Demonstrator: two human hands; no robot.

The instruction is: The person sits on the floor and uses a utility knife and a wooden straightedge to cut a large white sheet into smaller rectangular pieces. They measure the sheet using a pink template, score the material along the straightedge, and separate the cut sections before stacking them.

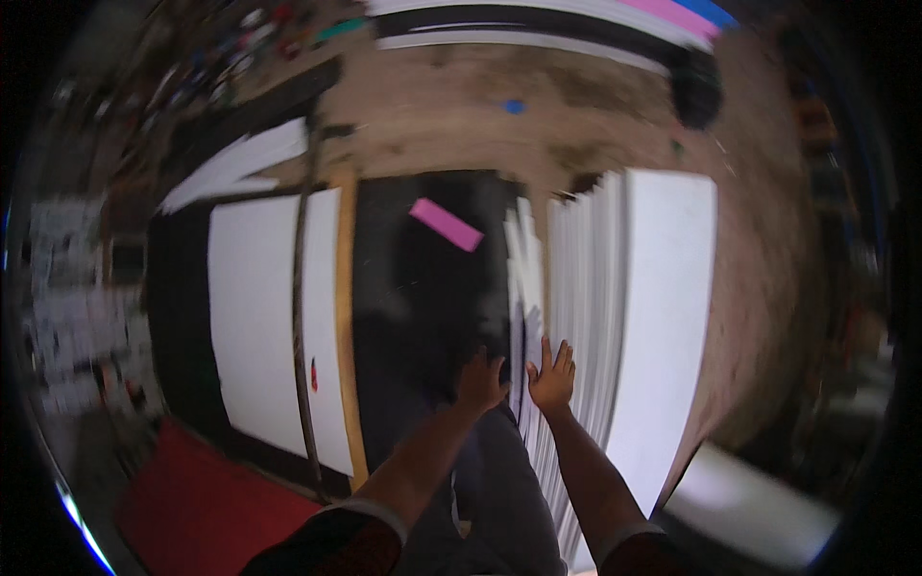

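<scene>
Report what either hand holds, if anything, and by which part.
Nothing appears held: the left hand is open over the flat black surface, the right hand open by the white flat stacked sheets; contact is unclear.

The sheets [663, 288] are white, the strip [448, 226] pink, the surface [379, 288] black.

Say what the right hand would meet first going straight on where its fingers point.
The right hand would probably meet the edges of the white sheets first; depth is unclear, so it could pass just above them.
</scene>
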